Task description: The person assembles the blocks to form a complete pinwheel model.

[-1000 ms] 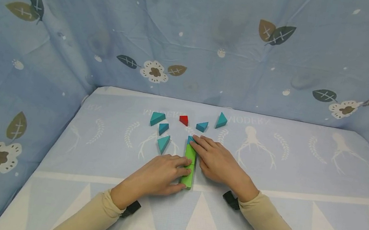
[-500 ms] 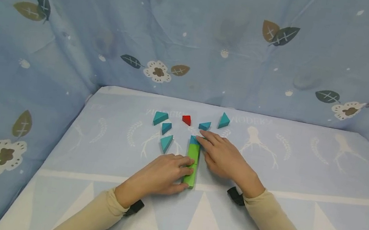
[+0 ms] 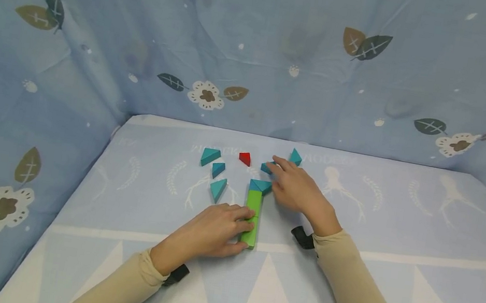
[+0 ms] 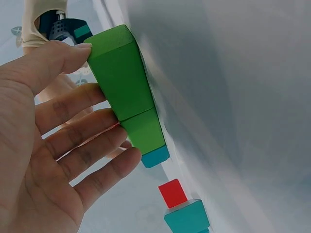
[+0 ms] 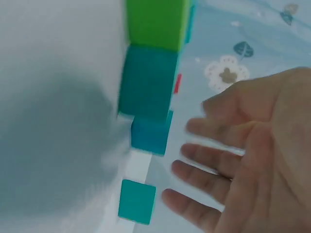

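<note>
Two green rectangular blocks [image 3: 254, 200] lie end to end in a line on the table. At their far end sit a small blue triangular block [image 3: 254, 183] and a teal triangular block [image 3: 265, 188] side by side. My left hand [image 3: 216, 228] rests along the green blocks, its extended fingers touching their side; in the left wrist view the thumb meets the near end of one green block [image 4: 119, 80]. My right hand [image 3: 297, 190] hovers beyond the teal block, fingers loosely spread, fingertips over a small blue triangular block [image 3: 265, 167]. The right wrist view shows nothing held.
Toward the back right lies another teal triangular block [image 3: 295, 156], partly behind the right hand. A red block [image 3: 245, 158] lies at the back middle. Left of it are several teal and blue triangular blocks [image 3: 218, 189]. A patterned cloth wall [image 3: 255, 69] rises behind the table.
My right hand has left the teal block at the far end of the green ones and moved away to the small blue block, uncovering the teal block. My left hand stays put.
</note>
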### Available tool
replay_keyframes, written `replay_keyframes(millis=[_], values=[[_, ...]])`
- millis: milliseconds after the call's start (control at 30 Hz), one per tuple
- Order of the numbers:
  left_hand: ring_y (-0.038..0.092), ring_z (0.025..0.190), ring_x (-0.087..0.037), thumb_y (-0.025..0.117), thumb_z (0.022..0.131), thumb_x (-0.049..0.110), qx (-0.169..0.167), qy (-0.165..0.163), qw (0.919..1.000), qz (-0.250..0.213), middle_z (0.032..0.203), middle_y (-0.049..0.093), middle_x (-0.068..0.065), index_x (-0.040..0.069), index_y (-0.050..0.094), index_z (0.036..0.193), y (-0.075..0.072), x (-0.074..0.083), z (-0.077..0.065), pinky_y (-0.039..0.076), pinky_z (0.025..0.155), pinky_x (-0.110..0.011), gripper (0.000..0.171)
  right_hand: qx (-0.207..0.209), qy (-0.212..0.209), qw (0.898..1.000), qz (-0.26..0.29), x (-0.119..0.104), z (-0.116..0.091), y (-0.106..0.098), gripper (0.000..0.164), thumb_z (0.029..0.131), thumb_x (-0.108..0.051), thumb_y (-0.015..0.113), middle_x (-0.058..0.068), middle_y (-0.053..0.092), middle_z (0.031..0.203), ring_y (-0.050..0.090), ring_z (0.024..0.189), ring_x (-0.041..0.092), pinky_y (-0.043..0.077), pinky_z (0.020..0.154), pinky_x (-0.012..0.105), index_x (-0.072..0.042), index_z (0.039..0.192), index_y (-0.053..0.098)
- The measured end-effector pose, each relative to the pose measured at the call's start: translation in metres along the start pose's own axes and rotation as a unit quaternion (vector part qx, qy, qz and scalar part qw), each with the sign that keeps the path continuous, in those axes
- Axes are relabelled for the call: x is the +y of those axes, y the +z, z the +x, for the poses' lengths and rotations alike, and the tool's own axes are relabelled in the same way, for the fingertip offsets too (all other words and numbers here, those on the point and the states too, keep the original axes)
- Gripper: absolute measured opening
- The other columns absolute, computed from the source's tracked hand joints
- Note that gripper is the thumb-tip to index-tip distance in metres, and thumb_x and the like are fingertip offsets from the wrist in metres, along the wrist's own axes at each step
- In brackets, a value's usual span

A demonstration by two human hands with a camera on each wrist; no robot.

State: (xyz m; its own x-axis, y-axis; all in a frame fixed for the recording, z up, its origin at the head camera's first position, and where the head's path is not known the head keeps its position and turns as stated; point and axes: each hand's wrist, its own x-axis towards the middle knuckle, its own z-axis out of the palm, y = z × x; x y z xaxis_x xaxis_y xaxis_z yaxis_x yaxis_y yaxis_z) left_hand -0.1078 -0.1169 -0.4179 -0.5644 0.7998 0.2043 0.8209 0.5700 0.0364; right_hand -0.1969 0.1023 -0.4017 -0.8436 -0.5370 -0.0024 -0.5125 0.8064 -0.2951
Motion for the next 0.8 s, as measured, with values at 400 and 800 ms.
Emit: replay_keyframes(millis=[400,800], values=[[0.064,0.113,-0.016,0.074,0.084,0.037,0.0,-0.001,1.0,0.002,0.122,0.065,-0.001,0.016,0.075,0.109,0.001,-0.001,-0.001,0.053,0.093,-0.03,0.033,-0.011,0.014,0.999,0.037,0.008,0.002,0.01,0.055,0.096,-0.01,0.047,0.017,0.033,0.156,0.035,0.142,0.039,0.035,0.111,0.057,-0.009,0.15,0.038],[0.063,0.115,-0.017,0.073,0.086,0.038,-0.009,-0.006,0.9999,-0.002,0.124,0.065,-0.001,0.016,0.074,0.112,0.002,-0.001,0.0,0.052,0.094,-0.031,0.034,-0.013,0.006,0.999,0.04,0.012,0.004,0.012,0.052,0.096,-0.01,0.048,0.013,0.031,0.158,0.034,0.144,0.036,0.033,0.113,0.056,-0.009,0.148,0.042]])
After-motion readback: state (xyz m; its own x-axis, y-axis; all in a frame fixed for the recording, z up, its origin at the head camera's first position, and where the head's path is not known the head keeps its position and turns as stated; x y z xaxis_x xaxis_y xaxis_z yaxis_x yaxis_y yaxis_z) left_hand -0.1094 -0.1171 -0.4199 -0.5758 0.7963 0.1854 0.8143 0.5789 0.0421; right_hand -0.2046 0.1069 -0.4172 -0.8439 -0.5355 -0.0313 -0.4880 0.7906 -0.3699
